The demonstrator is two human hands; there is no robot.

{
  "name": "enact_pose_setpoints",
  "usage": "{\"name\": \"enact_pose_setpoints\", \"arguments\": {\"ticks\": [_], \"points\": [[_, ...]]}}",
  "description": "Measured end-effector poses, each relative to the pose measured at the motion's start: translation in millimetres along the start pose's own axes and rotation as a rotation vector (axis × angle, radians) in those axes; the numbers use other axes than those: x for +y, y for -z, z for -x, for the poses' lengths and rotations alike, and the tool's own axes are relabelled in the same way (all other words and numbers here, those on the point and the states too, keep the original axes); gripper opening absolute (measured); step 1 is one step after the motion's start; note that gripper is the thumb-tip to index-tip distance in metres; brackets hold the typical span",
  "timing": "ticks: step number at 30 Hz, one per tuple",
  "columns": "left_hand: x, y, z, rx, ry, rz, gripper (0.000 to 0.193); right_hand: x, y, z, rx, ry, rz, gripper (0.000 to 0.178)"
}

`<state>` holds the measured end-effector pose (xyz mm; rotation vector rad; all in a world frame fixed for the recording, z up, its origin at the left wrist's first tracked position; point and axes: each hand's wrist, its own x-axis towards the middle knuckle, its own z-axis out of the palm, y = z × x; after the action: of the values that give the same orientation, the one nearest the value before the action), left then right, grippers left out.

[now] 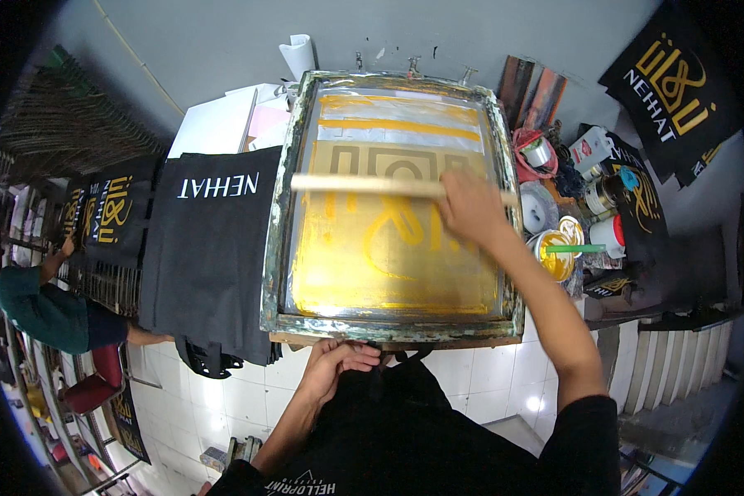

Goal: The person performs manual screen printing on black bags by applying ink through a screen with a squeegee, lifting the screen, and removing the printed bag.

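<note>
My right hand (pixel 474 208) is closed over the right part of a squeegee (pixel 364 185), whose long pale wooden handle lies crosswise on a screen-printing frame (pixel 397 325). Yellow ink streaks the frame's mesh (pixel 347 281), and a large letter-like design shows through it. At the near edge of the frame, my left hand (pixel 339 361) has its fingers curled around a black strap (pixel 376 357). More black cloth handle loops out beside it, below the frame. What lies under the screen is hidden.
Left of the frame is a stack of black bags (pixel 211 240) with white lettering. To the right stand a tub of yellow ink (pixel 556 263) with a green stick, and several cans and bottles. Printed black bags (pixel 665 78) hang at right. A person (pixel 45 306) works at far left.
</note>
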<state>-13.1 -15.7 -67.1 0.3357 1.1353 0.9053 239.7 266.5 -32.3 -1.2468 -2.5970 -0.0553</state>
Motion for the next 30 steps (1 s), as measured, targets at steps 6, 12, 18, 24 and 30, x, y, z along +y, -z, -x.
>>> {"name": "enact_pose_setpoints", "arguments": {"ticks": [6, 12, 18, 24, 30], "points": [[6.3, -3.2, 3.9, -0.062, 0.126, 0.341, 0.051, 78.1, 8.1, -130.0, -0.071, -0.043, -0.152, 0.047], [34.9, 7.9, 12.9, -0.246, 0.206, 0.215, 0.047, 85.1, 22.9, -144.3, -0.018, -0.09, -0.152, 0.054], [139.3, -6.1, -54.3, 0.06, -0.542, -0.642, 0.03, 75.5, -16.0, -108.5, 0.081, -0.051, -0.101, 0.041], [313.8, -38.2, -202.0, 0.349, -1.464, -1.495, 0.054, 92.2, 4.5, -127.7, 0.139, -0.044, -0.134, 0.04], [367.4, -34.8, -271.5, 0.208, -0.974, -1.813, 0.035, 86.8, -0.3, -164.2, -0.08, -0.263, 0.051, 0.062]]}}
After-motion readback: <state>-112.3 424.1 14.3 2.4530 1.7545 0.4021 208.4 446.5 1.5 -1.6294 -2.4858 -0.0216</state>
